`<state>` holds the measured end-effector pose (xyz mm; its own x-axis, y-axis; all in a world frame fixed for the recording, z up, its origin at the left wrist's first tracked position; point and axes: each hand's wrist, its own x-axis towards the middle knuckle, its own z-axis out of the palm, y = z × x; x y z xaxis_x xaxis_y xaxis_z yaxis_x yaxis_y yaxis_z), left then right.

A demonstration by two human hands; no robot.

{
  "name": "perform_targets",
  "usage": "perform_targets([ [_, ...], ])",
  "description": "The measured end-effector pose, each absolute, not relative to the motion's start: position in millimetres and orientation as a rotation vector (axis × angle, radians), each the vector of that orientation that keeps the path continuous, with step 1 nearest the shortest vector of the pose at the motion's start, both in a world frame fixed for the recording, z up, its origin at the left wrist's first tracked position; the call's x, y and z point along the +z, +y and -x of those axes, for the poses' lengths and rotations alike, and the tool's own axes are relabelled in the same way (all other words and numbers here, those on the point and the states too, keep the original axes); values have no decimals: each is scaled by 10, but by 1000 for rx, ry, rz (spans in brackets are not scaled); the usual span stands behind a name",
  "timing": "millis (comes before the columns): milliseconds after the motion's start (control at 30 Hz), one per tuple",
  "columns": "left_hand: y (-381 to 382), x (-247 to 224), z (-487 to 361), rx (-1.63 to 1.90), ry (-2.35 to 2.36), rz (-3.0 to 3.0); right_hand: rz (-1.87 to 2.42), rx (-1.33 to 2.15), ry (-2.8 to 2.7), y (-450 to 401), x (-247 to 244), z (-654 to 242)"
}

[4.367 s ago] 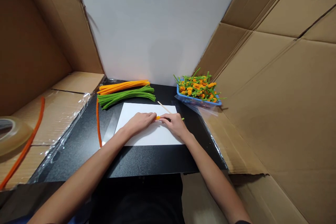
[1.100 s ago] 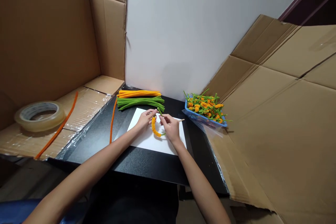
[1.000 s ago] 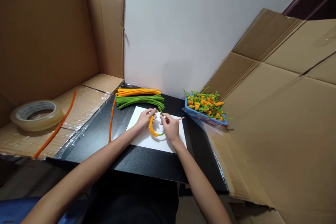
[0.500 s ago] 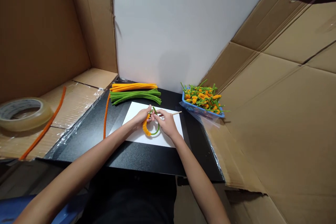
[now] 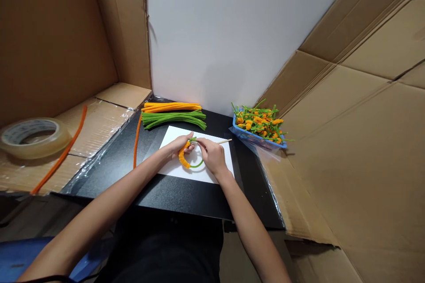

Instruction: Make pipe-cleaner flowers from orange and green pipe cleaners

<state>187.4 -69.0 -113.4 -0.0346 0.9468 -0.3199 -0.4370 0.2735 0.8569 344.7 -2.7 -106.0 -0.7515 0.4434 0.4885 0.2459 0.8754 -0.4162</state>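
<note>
Over a white sheet of paper, both hands hold a pipe cleaner ring, part fuzzy orange coil and part bare green stem. My left hand is closed on the ring's upper left, where the orange coil meets the green. With fingers pinched, my right hand grips the green pipe cleaner near the top of the loop. Short green ends stick out between the two hands. A thin pale stick shows just past my right hand; its other end is hidden.
Orange pipe cleaners and green ones lie bundled at the back of the black table. A blue basket holds several orange-and-green pieces at the right. Clear tape and orange strips lie left. Cardboard walls flank the table.
My right hand has turned so its knuckles face up more, and the green end between the hands now lies flatter. The view has shifted slightly.
</note>
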Motion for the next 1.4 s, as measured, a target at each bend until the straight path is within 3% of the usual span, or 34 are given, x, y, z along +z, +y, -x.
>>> perform_targets([
  [267,-704,-1107,-1871,1194,1130,-623,584,170,-2586,-43,-971,-3498],
  [467,-702,-1137,-1872,1166,1142,-716,409,49,-2646,-45,-987,-3477],
  [1133,-783,-1075,-1875,1019,1113,-897,455,318,-2703,-33,-1067,-3430],
  [1267,-729,-1115,-1894,1169,1135,-891,648,297,-2653,-23,-1019,-3458],
  [1400,-686,-1198,-1891,1396,1448,-1161,994,180,-2530,11,-944,-3497],
])
